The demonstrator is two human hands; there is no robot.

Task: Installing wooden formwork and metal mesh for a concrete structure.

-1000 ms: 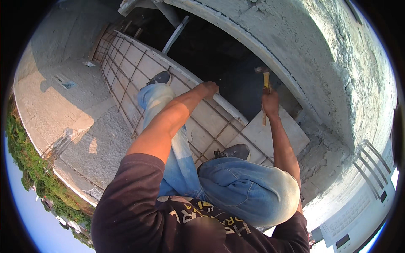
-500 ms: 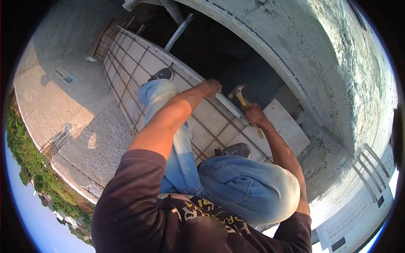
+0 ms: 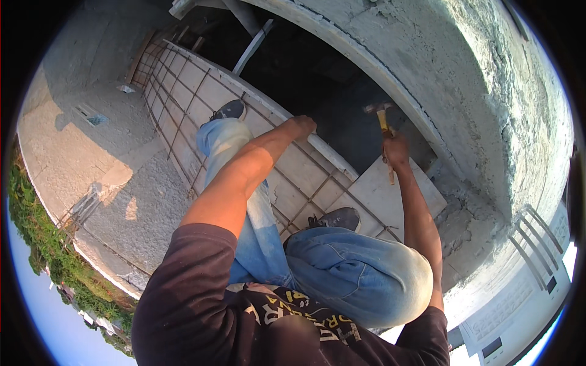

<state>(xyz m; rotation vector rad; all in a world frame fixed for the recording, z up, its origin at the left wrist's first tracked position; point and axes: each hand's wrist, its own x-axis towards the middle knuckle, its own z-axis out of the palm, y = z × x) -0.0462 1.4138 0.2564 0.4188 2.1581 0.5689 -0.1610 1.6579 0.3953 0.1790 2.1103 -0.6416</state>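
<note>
My right hand [image 3: 395, 149] is closed round the handle of a claw hammer [image 3: 383, 121]. The hammer's metal head is raised over the dark opening, beyond the end of a long board [image 3: 334, 158]. That narrow, pale board stands along the edge of the panelled surface. Curled over its top edge is my left hand [image 3: 301, 128], its fingertips hidden on the far side. A grid of thin steel bars [image 3: 314, 198] lies over the pale panels [image 3: 290, 189] beneath me.
A dark opening [image 3: 329, 85] drops away past the board, with a slanted wooden brace [image 3: 253, 47] in it. A rough concrete wall [image 3: 470, 116] curves round on the right. My shoes [image 3: 342, 218] rest among the bars. Rough concrete [image 3: 143, 183] lies to the left.
My right hand has swung the hammer up and to the right, away from the board. My left hand stays at the board's edge.
</note>
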